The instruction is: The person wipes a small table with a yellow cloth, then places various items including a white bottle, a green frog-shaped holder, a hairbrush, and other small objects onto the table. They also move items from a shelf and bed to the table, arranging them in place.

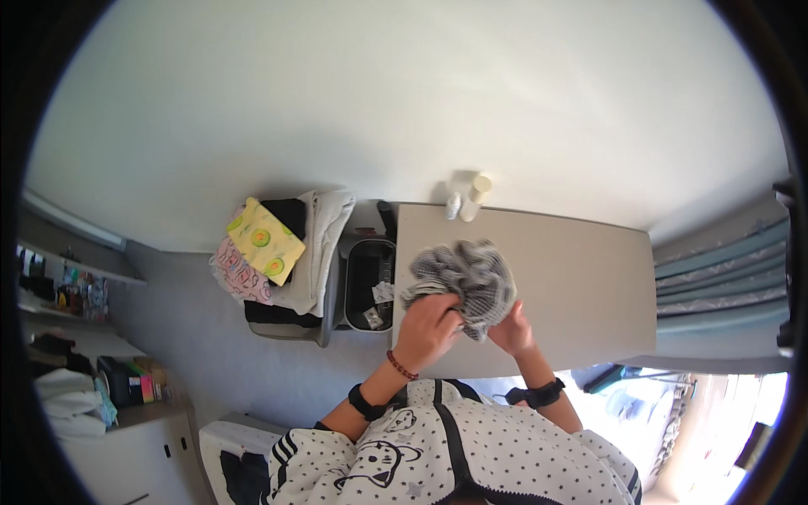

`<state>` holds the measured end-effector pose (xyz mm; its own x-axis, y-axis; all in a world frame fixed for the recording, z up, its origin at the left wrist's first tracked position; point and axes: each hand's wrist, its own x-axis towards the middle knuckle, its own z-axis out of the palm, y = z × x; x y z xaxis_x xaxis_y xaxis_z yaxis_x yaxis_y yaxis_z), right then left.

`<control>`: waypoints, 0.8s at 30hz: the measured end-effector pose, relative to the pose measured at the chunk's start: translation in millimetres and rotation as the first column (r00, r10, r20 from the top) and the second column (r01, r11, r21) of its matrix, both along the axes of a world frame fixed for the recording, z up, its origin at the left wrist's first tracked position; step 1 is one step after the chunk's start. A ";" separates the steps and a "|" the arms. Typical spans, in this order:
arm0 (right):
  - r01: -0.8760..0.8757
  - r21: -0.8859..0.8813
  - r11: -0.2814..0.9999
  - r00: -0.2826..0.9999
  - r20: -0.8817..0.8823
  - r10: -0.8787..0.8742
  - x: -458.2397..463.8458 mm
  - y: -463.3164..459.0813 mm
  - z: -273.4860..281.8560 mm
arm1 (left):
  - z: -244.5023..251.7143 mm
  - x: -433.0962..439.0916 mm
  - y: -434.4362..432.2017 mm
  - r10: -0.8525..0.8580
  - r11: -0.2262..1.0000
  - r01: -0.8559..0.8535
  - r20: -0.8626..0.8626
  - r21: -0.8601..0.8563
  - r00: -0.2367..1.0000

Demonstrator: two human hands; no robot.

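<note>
A bunched grey-and-white checked cloth (470, 278) is held up over the table, its folds partly blurred. My left hand (429, 331) grips its near left edge with bent fingers. On the right side, my right hand (512, 329) rests against the lower edge of the bundle; the cloth hides part of its fingers, so its grip cannot be made out. Below both hands lies the pale table top (581, 284).
Two bottles, a small white one (453, 206) and a taller cream-capped one (475, 199), stand at the table's back edge. Left of the table are a dark bin (369, 271) holding scraps and a chair (284, 332) piled with folded fabrics. A curtain (719, 271) hangs at right.
</note>
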<state>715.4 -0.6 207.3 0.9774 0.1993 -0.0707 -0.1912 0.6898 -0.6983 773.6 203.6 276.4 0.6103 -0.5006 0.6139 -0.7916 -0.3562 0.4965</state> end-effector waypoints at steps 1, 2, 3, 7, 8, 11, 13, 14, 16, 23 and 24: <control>0.148 0.143 0.979 0.986 -0.092 -0.136 -6.8 0.6 11.3 | 2.2 -4.3 -8.7 -0.085 0.996 0.085 -0.003 -0.005 0.996; 0.189 0.252 0.949 0.979 -0.124 -0.162 -8.6 -2.2 20.0 | 4.8 -7.7 -16.6 -0.173 0.985 0.173 -0.001 -0.029 0.985; 0.212 0.186 0.959 0.974 -0.118 -0.193 -11.4 -4.1 27.1 | 8.6 -11.9 -23.4 -0.127 0.992 0.125 -0.081 -0.028 0.989; 0.350 0.090 0.932 0.930 -0.156 -0.334 -19.8 -9.6 41.9 | 25.8 -17.4 -30.8 0.023 0.998 -0.018 -0.092 0.060 0.995; 0.347 0.047 0.937 0.931 -0.136 -0.338 -22.7 -13.7 45.2 | 28.6 -14.9 -28.8 0.034 0.996 -0.028 -0.073 0.089 0.997; 0.266 -0.064 0.962 0.961 -0.057 -0.270 -23.5 -27.3 52.7 | 29.6 -5.9 -24.1 0.055 0.997 -0.065 -0.221 -0.037 0.974; 0.241 -0.156 0.958 0.970 0.015 -0.242 -22.6 -33.7 55.4 | 24.4 1.3 -22.3 -0.109 0.955 -0.098 -0.635 -0.282 0.765; 0.292 -0.233 0.928 0.954 0.000 -0.300 -21.6 -35.1 55.4 | 21.8 2.1 -18.4 -0.198 0.927 -0.152 -0.790 -0.344 0.581; 0.264 -0.208 0.942 0.964 0.011 -0.267 -19.4 -35.7 53.0 | 15.3 7.4 -16.0 -0.362 0.849 -0.164 -0.779 -0.503 0.512; -0.069 -0.048 0.996 0.992 -0.105 0.064 -22.7 -26.9 47.8 | 5.3 2.6 -25.2 -0.436 0.847 -0.081 -0.772 -0.526 0.463; -0.078 0.032 0.996 0.993 -0.084 0.080 -21.9 -24.9 50.8 | 5.4 1.4 -24.2 -0.395 0.871 -0.048 -0.756 -0.489 0.522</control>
